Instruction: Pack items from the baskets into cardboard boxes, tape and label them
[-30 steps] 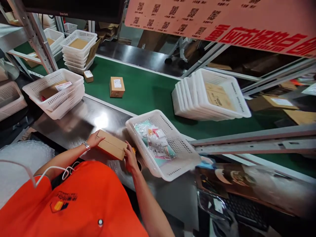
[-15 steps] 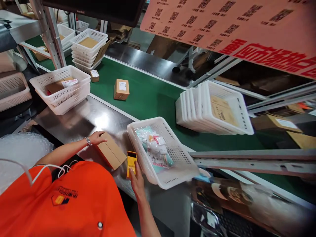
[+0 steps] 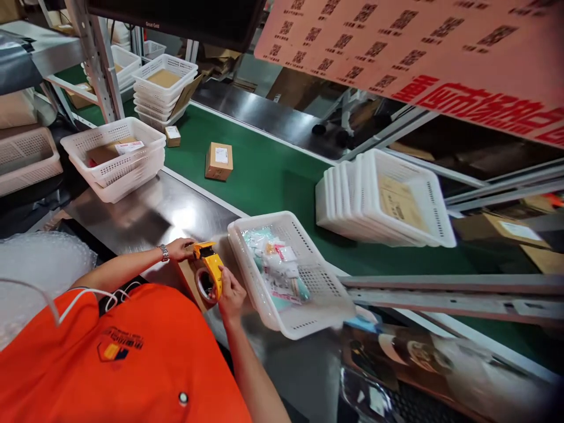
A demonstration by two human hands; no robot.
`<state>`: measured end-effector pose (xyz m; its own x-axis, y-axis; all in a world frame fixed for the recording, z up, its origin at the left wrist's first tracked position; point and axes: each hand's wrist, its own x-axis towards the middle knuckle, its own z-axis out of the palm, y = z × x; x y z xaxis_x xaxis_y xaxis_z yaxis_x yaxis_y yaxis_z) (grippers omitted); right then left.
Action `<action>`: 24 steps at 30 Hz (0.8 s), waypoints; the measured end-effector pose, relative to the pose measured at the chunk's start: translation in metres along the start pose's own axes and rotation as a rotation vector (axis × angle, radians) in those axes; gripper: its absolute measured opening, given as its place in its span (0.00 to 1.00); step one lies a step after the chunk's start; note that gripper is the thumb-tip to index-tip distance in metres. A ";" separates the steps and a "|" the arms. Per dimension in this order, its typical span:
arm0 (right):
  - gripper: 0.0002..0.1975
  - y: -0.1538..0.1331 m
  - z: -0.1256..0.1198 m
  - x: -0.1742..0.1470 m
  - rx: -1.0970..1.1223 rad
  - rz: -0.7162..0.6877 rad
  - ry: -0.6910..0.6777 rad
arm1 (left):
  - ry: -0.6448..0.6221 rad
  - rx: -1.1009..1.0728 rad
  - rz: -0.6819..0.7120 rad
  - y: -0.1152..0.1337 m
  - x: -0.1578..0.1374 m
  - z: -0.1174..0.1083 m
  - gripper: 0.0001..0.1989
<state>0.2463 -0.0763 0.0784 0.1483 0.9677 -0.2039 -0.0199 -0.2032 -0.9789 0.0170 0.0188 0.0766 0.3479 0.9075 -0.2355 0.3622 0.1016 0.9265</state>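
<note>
Yellow tape dispenser tipped over a brown carton, left of the packed basket

I'm watching someone in an orange shirt (image 3: 163,352) at a metal counter (image 3: 180,202), and I'll place everything by the packed basket (image 3: 308,317), the white one with clear-wrapped goods (image 3: 282,258) in it, going by the worker's own left and right. Just left of that basket lies the carton (image 3: 188,275), partly hidden by what is above it. The right hand (image 3: 231,291), between carton and basket, has its grip closed around a yellow tape dispenser (image 3: 214,267), whose head points away to the left of the basket. A roll of tape (image 3: 198,283) shows on the dispenser's near side, over the carton; whether any tape touches the cardboard, I can't tell

Farther left of the basket, the left hand (image 3: 180,249), a metal watch (image 3: 164,252) on its wrist, is at the carton's far left end, fingers reaching close to the dispenser's head. I can't tell whether that grip is closed on anything

Beyond the basket runs a green belt (image 3: 273,182). A labelled box (image 3: 219,161) sits on it, beyond and left of the basket; to the basket's right, also on the belt, leans a nested stack of white baskets (image 3: 339,200). Well left of the basket is a heap of bubble wrap (image 3: 44,276)
</note>
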 end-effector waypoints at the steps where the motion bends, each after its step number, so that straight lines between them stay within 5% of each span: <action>1: 0.38 0.002 -0.002 0.000 0.003 -0.002 -0.007 | -0.010 0.010 -0.020 0.001 -0.001 -0.001 0.23; 4: 0.40 0.005 -0.010 -0.005 0.013 -0.007 -0.004 | 0.035 0.072 -0.081 0.004 -0.005 -0.006 0.23; 9: 0.41 0.009 -0.010 -0.010 -0.057 -0.082 0.033 | 0.377 0.188 -0.039 0.017 -0.015 -0.014 0.19; 15: 0.30 0.019 -0.009 -0.012 -0.148 -0.269 0.025 | -0.039 -0.183 -0.296 0.035 -0.020 -0.010 0.34; 19: 0.26 0.018 -0.010 -0.012 -0.144 -0.280 -0.065 | 0.011 -0.312 -0.344 0.034 -0.017 -0.001 0.26; 24: 0.29 -0.005 -0.010 -0.012 -0.134 -0.224 -0.227 | 0.087 -0.080 -0.300 0.026 -0.010 -0.008 0.23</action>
<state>0.2551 -0.0880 0.0861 -0.0902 0.9959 0.0037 0.1208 0.0146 -0.9926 0.0161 0.0157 0.1053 0.1598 0.8633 -0.4788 0.3672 0.3982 0.8406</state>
